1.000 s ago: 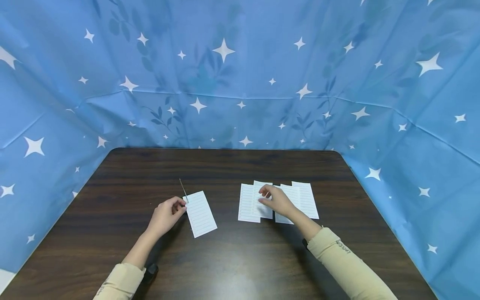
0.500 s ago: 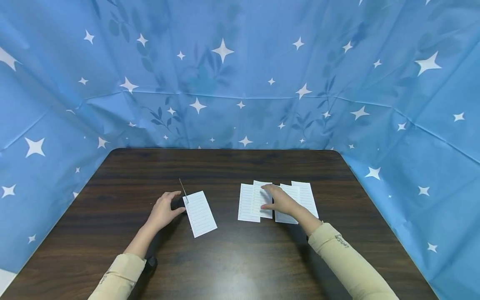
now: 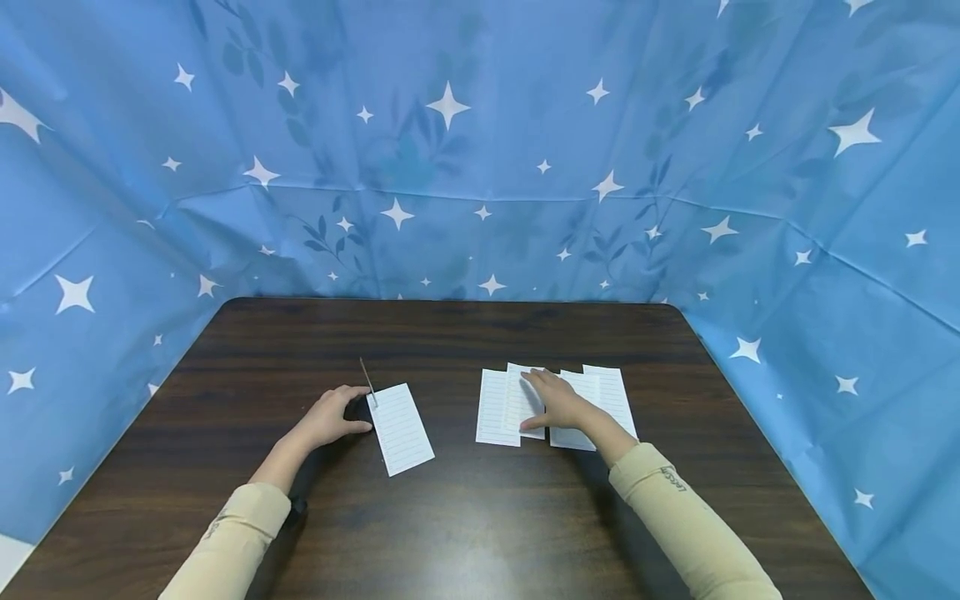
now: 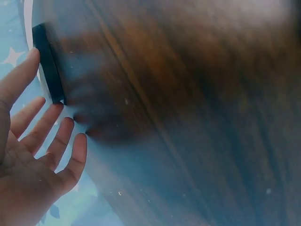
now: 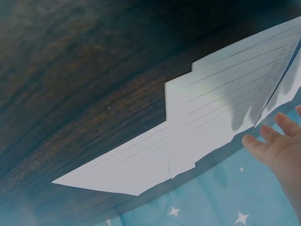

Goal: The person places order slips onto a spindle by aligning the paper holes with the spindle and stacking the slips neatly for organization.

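The grip of the left hand (image 3: 326,418) is spread, its thumb and fingers parted in a rounded gap; the right hand (image 3: 558,404) likewise has its fingers parted, and neither pinches anything. In the left wrist view a dark bar (image 4: 48,63) lies right by the left fingertips; whether they touch it I cannot tell. That spread probably suits reaching round an edge. Just beside this hand lies a slanted lined sheet (image 3: 402,429), with a thin rod (image 3: 367,377) jutting past its upper corner, perhaps set there to mark or steady it. The right hand is over 4 more lined sheets, arranged as 2 overlapping couples: the nearer-to-centre couple (image 3: 497,408) and the outer couple (image 3: 615,396). The overlap likely keeps each couple together while leaving the lines readable. Finger shadows on the paper in the right wrist view suggest a hand held above it rather than leaning on it. All the sheets lie on the dark desk (image 3: 450,517), and a blue star-patterned cloth (image 3: 450,167) hangs behind it.
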`<state>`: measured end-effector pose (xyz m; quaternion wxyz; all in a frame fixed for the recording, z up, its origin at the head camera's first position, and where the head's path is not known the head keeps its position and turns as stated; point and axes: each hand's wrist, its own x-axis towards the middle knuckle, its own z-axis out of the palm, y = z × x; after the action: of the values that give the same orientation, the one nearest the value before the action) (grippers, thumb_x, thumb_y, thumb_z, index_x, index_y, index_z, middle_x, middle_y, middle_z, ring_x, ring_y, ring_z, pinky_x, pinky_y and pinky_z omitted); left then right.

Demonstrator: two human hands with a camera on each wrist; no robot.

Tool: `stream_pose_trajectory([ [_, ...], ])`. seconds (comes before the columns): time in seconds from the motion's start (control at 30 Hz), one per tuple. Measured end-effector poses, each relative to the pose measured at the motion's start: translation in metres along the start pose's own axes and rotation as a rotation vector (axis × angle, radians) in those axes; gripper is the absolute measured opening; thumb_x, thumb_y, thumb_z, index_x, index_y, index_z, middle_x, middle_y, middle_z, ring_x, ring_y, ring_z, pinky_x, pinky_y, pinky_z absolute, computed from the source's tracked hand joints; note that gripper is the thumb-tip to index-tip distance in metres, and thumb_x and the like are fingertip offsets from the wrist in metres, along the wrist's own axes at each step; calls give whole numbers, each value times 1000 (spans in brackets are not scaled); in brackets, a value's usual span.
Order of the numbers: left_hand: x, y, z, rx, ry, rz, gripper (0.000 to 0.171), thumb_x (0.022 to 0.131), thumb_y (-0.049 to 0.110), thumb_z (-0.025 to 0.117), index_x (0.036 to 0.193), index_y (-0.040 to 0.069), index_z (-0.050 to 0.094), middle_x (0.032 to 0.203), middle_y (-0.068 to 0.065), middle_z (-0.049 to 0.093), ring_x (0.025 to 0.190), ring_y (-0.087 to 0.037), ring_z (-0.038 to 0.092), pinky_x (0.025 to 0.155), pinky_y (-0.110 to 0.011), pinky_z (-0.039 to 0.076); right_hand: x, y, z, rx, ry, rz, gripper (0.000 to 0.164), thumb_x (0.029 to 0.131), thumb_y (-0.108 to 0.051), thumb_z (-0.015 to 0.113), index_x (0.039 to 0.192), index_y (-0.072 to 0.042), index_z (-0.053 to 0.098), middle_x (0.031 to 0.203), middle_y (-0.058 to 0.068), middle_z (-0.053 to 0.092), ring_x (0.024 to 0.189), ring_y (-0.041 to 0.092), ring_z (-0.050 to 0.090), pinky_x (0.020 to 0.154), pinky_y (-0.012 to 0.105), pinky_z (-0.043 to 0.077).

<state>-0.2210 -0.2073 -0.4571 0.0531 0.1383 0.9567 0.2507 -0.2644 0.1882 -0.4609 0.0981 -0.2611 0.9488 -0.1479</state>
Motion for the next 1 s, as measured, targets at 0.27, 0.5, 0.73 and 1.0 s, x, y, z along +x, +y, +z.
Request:
stream_pose_trajectory([
  [0.27, 2, -5, 1, 16, -5, -2, 59, 80, 21, 75, 128, -3, 53, 119, -25, 55, 113, -42, 48, 95, -57, 43, 9, -3, 0, -3, -24, 68, 102, 70, -46, 78, 143, 6, 28, 147, 31, 28, 137, 47, 26, 110, 64, 23],
  [0.5, 6, -7, 2, 17, -3, -9, 60, 76, 21, 78, 125, -4, 54, 117, -23, 56, 108, -39, 50, 94, -54, 44, 14, -5, 2, 0, -96, 133, 106, 69, -48, 79, 144, 6, 26, 150, 29, 22, 140, 45, 21, 110, 68, 16],
  [0.73, 8, -8, 3, 24, -13, -21, 61, 74, 20, 80, 124, -4, 54, 118, -23, 56, 108, -38, 50, 94, -53, 45, 18, -9, 1, -17, -106, 158, 107, 69, -44, 81, 144, 7, 24, 150, 28, 22, 139, 43, 23, 110, 69, 14],
  [1.0, 11, -10, 1, 12, -14, -4, 59, 75, 19, 79, 123, -4, 54, 116, -22, 57, 109, -39, 50, 95, -53, 43, 20, -11, -3, -44, -109, 153, 108, 66, -44, 82, 144, 6, 26, 149, 28, 28, 138, 42, 27, 111, 68, 11],
])
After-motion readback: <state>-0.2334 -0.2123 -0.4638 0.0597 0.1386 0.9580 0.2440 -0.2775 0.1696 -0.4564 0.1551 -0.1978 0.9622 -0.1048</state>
